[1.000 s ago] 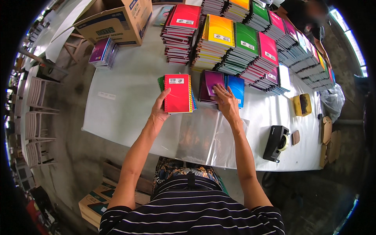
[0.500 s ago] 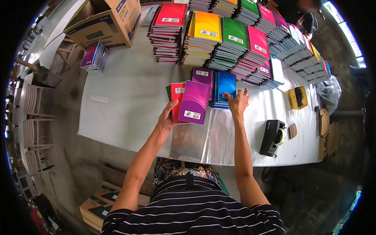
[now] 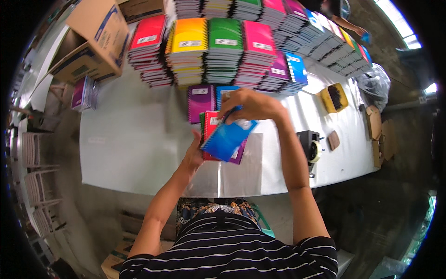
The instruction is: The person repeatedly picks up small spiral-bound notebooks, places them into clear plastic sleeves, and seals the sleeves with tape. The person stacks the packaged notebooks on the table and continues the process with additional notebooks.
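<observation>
The right hand [image 3: 253, 106] grips a blue spiral notebook [image 3: 227, 138] by its upper edge, fingers curled over the top and thumb behind, so the book hangs tilted below the knuckles and above the table. Beneath it, just under the fingertips, lies a small pile: a red notebook [image 3: 210, 128] on top, with green showing at its left edge and purple at its lower right. The left hand [image 3: 194, 156] rests at the left edge of that pile, fingers loosely bent against it, not closed around anything. Beyond the right hand's fingers, further up the table, a purple notebook [image 3: 200, 100] lies flat, and past it stand tall stacks of notebooks [image 3: 223, 46] in red, yellow, green and pink. A clear plastic sheet [image 3: 232, 172] lies on the white table [image 3: 130, 149] on the wrist side of both hands, and a black tape dispenser [image 3: 309, 144] sits well off to the right of the right forearm.

To do this step well, I judge the blue book should come down flat and square on the red one, spiral sides matching, while the left fingers hold the pile's edge steady so nothing slides on the slick sheet
</observation>
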Available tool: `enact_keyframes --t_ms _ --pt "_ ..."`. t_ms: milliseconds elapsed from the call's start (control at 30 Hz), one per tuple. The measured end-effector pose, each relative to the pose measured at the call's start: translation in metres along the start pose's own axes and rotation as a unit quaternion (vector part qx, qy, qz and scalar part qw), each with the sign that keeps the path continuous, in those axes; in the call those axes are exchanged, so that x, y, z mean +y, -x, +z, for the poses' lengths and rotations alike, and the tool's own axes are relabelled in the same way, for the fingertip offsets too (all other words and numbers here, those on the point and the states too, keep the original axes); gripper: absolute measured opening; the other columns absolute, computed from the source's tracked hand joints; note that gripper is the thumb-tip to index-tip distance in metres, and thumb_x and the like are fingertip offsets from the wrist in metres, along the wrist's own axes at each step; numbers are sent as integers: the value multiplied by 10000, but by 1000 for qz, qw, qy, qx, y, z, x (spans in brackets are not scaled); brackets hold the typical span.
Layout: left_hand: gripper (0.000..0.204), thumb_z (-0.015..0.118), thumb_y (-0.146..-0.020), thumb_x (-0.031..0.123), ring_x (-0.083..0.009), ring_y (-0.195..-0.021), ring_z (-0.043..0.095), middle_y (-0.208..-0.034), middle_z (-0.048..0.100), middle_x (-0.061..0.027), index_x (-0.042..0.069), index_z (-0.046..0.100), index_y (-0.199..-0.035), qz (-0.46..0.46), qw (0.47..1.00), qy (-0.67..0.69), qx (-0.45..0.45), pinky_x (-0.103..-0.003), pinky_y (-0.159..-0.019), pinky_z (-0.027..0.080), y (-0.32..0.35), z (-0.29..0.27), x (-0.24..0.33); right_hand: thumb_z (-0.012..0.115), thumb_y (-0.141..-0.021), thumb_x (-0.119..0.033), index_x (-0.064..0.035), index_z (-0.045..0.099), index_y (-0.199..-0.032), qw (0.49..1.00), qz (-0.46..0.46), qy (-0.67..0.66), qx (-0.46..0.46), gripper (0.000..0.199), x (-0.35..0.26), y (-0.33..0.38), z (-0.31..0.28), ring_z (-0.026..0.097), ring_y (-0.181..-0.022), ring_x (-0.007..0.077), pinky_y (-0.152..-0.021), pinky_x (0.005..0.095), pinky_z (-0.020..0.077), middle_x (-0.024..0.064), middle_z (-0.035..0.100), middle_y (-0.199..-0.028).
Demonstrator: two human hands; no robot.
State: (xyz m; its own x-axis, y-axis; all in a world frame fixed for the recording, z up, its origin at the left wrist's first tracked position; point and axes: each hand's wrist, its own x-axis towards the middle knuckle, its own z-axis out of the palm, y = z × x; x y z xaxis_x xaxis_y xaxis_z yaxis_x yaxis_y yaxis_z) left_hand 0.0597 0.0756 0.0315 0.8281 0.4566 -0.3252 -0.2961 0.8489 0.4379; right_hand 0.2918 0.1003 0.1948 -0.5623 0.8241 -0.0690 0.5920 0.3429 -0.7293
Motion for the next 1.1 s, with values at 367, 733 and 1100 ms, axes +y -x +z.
enact_keyframes --t_ms 367,733,1100 --pt "746 755 -781 362 -283 -1091 610 -1190 599 -172 -14 428 -1337 39 999 10 14 -445 -930 529 -39 10 -61 818 -657 -482 2 696 -810 656 549 172 489 522 281 182 -88 670 -845 302 -756 409 507 193 688 -838" --pt "795 752 -750 263 -253 -1112 595 -1251 552 -126 43 352 -1400 41 998 -23 51 -418 -954 520 -48 34 -73 629 -799 20 -41 735 -969 987 88 46 126 209 67 179 -123 610 -801 180 -733 299 491 83 644 -859" --pt "882 838 -657 270 -242 -1147 575 -1223 581 -123 38 400 -1386 48 998 -9 45 -398 -988 491 -10 65 -87 825 -699 -440 9 391 -1392 811 192 -480 274 933 70 198 115 494 -1248 322 -986 434 481 213 504 -1308"
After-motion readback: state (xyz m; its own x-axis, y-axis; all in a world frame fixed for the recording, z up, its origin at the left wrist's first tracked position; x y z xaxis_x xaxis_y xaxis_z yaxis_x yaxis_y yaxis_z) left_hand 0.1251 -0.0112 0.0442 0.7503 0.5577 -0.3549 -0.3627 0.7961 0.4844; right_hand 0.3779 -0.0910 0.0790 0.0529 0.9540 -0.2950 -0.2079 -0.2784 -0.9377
